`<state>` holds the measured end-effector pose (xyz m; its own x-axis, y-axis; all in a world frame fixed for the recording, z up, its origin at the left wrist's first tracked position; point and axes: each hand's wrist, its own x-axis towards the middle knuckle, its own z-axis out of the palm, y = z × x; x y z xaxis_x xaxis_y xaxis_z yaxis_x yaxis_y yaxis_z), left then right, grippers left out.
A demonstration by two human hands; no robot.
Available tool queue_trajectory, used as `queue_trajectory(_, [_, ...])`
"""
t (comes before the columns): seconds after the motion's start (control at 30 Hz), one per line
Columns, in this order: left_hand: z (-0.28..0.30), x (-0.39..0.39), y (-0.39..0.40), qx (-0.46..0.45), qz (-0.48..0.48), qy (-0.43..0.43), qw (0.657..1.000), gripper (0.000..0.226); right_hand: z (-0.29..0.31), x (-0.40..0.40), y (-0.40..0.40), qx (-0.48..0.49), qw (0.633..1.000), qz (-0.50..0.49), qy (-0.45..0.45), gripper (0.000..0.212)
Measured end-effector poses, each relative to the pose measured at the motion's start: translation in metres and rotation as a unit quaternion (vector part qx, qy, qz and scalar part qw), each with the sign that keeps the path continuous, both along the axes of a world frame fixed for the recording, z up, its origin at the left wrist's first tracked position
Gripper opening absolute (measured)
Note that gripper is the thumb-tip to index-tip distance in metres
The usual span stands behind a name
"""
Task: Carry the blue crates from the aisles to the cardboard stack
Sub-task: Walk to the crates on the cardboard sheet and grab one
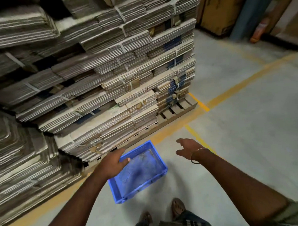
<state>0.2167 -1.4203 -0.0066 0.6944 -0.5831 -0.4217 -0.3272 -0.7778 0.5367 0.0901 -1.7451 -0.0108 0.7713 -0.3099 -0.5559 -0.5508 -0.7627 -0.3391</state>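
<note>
Left hand (113,162) and right hand (187,148) loose-fingered, holding nothing — blue crate (139,172) motion-blurred, partly hidden.

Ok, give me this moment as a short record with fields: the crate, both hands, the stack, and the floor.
crate: one blue crate, nothing visible inside, on the floor just in front of the stack
left hand: over the crate's left rim, fingers straight, not gripping
right hand: off to the crate's right, fingers loosely spread, holding nothing
cardboard stack: strapped bundles of flattened cardboard on a wooden pallet
floor: grey concrete with yellow lines
task state: crate appears set down by the stack
</note>
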Motion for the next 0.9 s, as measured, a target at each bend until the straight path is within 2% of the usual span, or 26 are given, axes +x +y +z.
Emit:
queue_trajectory(0.07, [0.012,0.013,-0.011,0.006,-0.041,-0.011,0.999,0.083,0.009,-0.004,-0.005,-0.001,1.0,-0.029,0.002,0.063])
queue_trajectory(0.17, [0.025,0.028,-0.03,0.012,-0.107,-0.003,0.994,0.069,0.022,-0.014,-0.013,-0.004,0.998,-0.069,0.006,0.062])
queue_trajectory(0.43, [0.044,0.048,-0.109,-0.054,-0.179,0.025,0.982,0.083,0.05,-0.065,-0.056,-0.027,0.987,-0.159,-0.019,0.06])
queue_trajectory(0.53, [0.054,0.038,-0.15,-0.058,-0.215,0.002,0.975,0.078,0.06,-0.091,-0.08,-0.039,0.979,-0.196,-0.042,0.058])
queue_trajectory(0.7, [0.062,0.007,-0.23,-0.086,-0.26,-0.031,0.961,0.051,0.072,-0.143,-0.124,-0.082,0.956,-0.262,-0.104,0.048])
queue_trajectory(0.9, [0.048,-0.037,-0.332,-0.115,-0.292,-0.076,0.946,0.058,0.075,-0.201,-0.192,-0.126,0.93,-0.31,-0.15,0.04])
